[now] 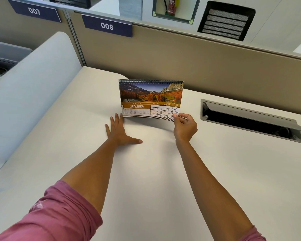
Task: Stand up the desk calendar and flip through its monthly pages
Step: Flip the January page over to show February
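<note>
I can't see the stand behind the desk calendar (150, 99); its small print is unreadable. My left hand (120, 131) lies flat on the desk (146, 171), fingers spread, fingertips at the calendar's lower left corner. My right hand (185, 126) pinches the January page's lower right corner. The calendar stands upright near the partition (198, 63).

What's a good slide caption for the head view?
Right hand lifts January page of standing desk calendar; left hand flat.
</note>
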`<state>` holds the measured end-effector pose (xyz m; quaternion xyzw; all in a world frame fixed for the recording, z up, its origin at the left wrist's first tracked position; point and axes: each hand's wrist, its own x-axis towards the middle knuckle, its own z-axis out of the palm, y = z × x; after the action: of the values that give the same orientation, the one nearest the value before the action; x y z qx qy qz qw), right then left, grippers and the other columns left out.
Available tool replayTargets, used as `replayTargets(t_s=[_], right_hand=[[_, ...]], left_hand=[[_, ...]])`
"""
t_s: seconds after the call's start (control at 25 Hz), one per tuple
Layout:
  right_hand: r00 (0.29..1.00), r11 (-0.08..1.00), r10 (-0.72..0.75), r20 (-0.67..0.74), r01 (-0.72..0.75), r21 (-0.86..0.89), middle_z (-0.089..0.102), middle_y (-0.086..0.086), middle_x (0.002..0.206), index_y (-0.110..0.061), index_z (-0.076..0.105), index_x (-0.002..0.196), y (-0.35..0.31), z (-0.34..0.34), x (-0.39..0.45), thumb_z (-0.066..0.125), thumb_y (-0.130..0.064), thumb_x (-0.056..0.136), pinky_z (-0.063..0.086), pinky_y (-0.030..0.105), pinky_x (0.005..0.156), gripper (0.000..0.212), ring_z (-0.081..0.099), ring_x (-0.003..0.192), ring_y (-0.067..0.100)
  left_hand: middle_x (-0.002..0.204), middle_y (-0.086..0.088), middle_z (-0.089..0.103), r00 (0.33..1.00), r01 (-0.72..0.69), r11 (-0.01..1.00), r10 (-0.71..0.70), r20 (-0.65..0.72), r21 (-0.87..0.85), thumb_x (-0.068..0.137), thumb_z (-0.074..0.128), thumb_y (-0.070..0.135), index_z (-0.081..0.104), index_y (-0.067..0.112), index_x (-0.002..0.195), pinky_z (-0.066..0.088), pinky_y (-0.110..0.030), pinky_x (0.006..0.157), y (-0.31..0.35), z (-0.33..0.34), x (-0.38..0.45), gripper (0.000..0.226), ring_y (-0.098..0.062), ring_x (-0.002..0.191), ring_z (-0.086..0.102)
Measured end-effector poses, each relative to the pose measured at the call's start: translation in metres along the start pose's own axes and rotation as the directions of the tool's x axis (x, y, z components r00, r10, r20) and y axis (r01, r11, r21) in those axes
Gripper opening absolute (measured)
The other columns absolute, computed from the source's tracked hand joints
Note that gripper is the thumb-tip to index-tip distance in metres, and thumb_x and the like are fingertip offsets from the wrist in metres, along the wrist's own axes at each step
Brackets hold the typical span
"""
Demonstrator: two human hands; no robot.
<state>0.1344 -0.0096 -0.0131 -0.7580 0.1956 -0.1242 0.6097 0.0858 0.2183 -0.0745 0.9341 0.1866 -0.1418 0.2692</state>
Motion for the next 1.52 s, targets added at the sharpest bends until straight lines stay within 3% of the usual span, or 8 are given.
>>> replayTargets(t_s=[0.2, 0.48, 0.6, 0.72, 0.84, 1.16, 1.32, 1.52], right_hand=[[0.996, 0.997, -0.079, 0.039, 0.079, -0.007, 0.075, 0.005, 0.1, -0.01, 0.072, 0.1, 0.002, -0.004, 0.0, 0.076, -0.022, 0.083, 0.053, 0.016, 0.071, 0.02, 0.068, 0.088, 0.014], [0.961, 0.978, 0.085, 0.263, -0.131, 0.162, 0.074, -0.001, 0.087, -0.014, 0.074, 0.088, -0.002, -0.013, 0.009, 0.074, -0.026, 0.084, 0.056, 0.022, 0.072, 0.012, 0.068, 0.083, 0.014], [0.873, 0.953, 0.084, 0.481, -0.211, 0.216, 0.075, 0.005, 0.098, -0.012, 0.073, 0.094, -0.012, -0.026, 0.016, 0.066, -0.022, 0.091, 0.057, 0.025, 0.077, 0.013, 0.068, 0.095, 0.019], [0.707, 0.891, 0.074, 0.703, -0.363, 0.271, 0.074, 0.008, 0.106, -0.013, 0.073, 0.101, -0.032, -0.038, 0.023, 0.059, -0.026, 0.095, 0.058, 0.033, 0.083, 0.02, 0.068, 0.103, 0.022], [0.631, 0.835, 0.038, 0.775, -0.447, 0.322, 0.072, 0.008, 0.109, -0.018, 0.074, 0.102, -0.057, -0.045, 0.026, 0.056, -0.038, 0.093, 0.057, 0.039, 0.086, 0.028, 0.068, 0.105, 0.023], [0.605, 0.756, -0.149, 0.783, -0.441, 0.484, 0.056, 0.014, 0.139, -0.013, 0.049, 0.136, -0.124, -0.041, 0.035, 0.046, -0.044, 0.095, 0.048, 0.05, 0.102, 0.052, 0.055, 0.128, 0.03], [0.664, 0.811, -0.191, 0.723, -0.308, 0.498, 0.054, 0.011, 0.142, -0.014, 0.041, 0.142, -0.148, -0.027, 0.042, 0.047, -0.036, 0.096, 0.047, 0.049, 0.104, 0.052, 0.057, 0.126, 0.027], [0.737, 0.789, -0.157, 0.657, -0.307, 0.533, 0.055, 0.01, 0.14, -0.012, 0.043, 0.142, -0.146, -0.017, 0.055, 0.049, -0.034, 0.097, 0.048, 0.047, 0.104, 0.05, 0.059, 0.123, 0.027]], left_hand=[[0.163, -0.001, -0.024, 1.0, 0.001, 1.0, -0.001, 0.01, 0.008, 0.041, 0.073, 0.085, -0.016, 0.022, 0.155, -0.016, -0.052, 0.116, 0.001, 0.0, -0.001, 0.158, -0.023, 0.148, -0.026], [0.163, -0.001, -0.024, 1.0, 0.002, 1.0, -0.003, 0.017, 0.007, 0.042, 0.074, 0.084, -0.015, 0.022, 0.156, -0.016, -0.051, 0.115, 0.001, -0.002, -0.002, 0.158, -0.023, 0.148, -0.027], [0.162, 0.0, -0.026, 1.0, -0.005, 1.0, 0.005, 0.027, 0.001, 0.042, 0.074, 0.085, -0.019, 0.022, 0.154, -0.016, -0.052, 0.116, 0.001, -0.003, -0.002, 0.158, -0.023, 0.148, -0.027], [0.162, 0.002, -0.027, 1.0, -0.002, 1.0, 0.002, 0.028, -0.001, 0.042, 0.075, 0.084, -0.021, 0.026, 0.154, -0.017, -0.051, 0.117, 0.002, -0.003, -0.004, 0.158, -0.021, 0.147, -0.029], [0.162, 0.005, -0.026, 1.0, 0.0, 0.999, 0.002, 0.027, -0.045, 0.039, 0.076, 0.084, -0.023, 0.03, 0.152, -0.02, -0.047, 0.116, 0.001, -0.003, -0.007, 0.16, -0.017, 0.146, -0.031], [0.162, 0.003, -0.027, 1.0, -0.002, 0.999, 0.004, 0.029, -0.052, 0.037, 0.075, 0.085, -0.02, 0.023, 0.154, -0.018, -0.05, 0.115, 0.001, -0.005, -0.005, 0.163, -0.02, 0.147, -0.029], [0.162, 0.002, -0.026, 1.0, -0.001, 1.0, 0.002, 0.024, -0.026, 0.038, 0.074, 0.086, -0.02, 0.023, 0.154, -0.019, -0.049, 0.115, 0.001, -0.003, -0.005, 0.162, -0.02, 0.147, -0.029], [0.162, 0.002, -0.028, 1.0, -0.001, 1.0, 0.001, 0.021, -0.016, 0.039, 0.074, 0.086, -0.02, 0.023, 0.154, -0.021, -0.048, 0.114, 0.001, -0.003, -0.005, 0.162, -0.02, 0.147, -0.03]])
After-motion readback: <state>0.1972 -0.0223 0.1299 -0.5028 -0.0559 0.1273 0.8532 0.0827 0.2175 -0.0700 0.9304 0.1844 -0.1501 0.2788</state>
